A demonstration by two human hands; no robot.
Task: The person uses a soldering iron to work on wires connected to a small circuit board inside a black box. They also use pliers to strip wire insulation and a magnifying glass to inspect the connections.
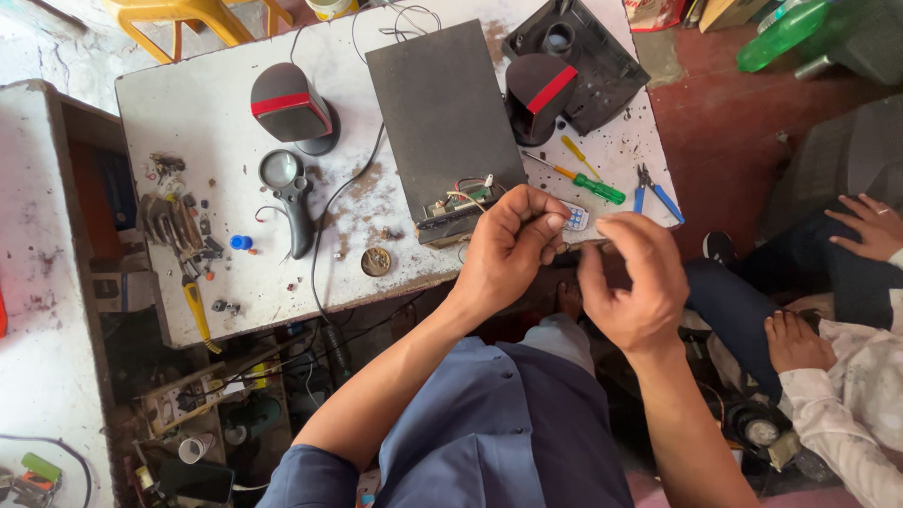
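Both hands at 5 o'clock edge of bench (188,103). Left hand (508,249) fingers clenched, pinching a small white remote w/ blue buttons (575,219); most of it hidden behind the knuckles. Right hand (635,282) fingers curled in, tips at a thin flat piece just beside the remote at 3 o'clock; can't tell what it is or if gripped.

Containers: open speaker box (442,113), dark panel up, circuit board and wires showing at its near end (461,199), touching range of left hand at 11 o'clock. Black plastic housing (593,56) at 1 o'clock w/ a round port.

Edge/room: green-handled screwdriver (588,183) and blue pliers (654,193) near bench's right edge. Magnifier (287,188) and two small speakers (287,105) (538,94) well apart from hands. Another person's hands (870,226) at 3 o'clock, off bench.
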